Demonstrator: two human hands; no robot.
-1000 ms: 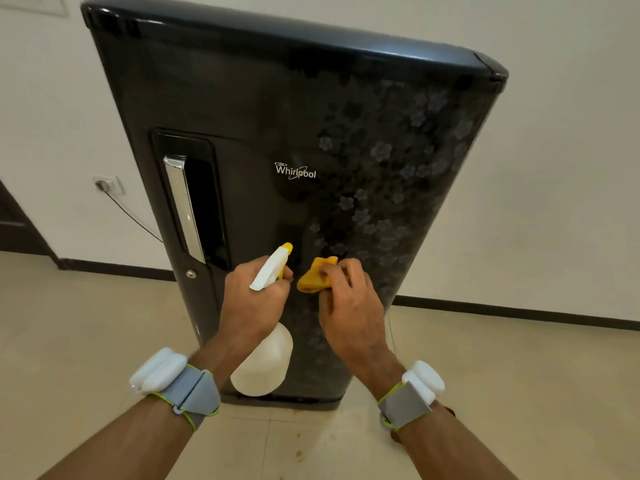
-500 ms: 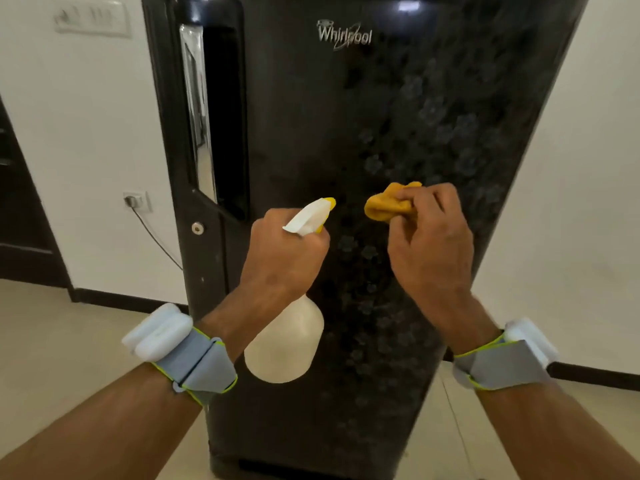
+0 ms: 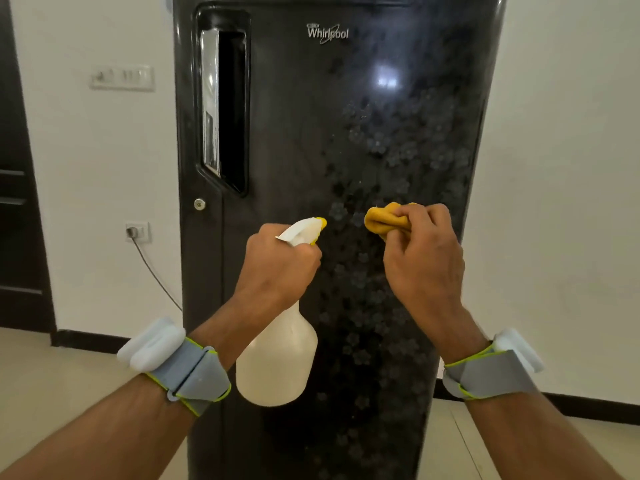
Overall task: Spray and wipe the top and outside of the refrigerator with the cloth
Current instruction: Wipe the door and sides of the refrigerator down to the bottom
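Lower on fridge (image 3: 294, 133) now: L hand (image 3: 277, 271) grips spray bottle (image 3: 277, 362), R hand (image 3: 422, 261) clutches cloth (image 3: 379, 220)

White walls (image 3: 568, 168), beige floor (image 3: 52, 393).

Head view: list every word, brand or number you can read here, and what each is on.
"Whirlpool": silver logo on the upper front of the refrigerator.
Small mark above the logo's first letters: too small to read.
Spray bottle, cloth, wall switch plate: no readable text.
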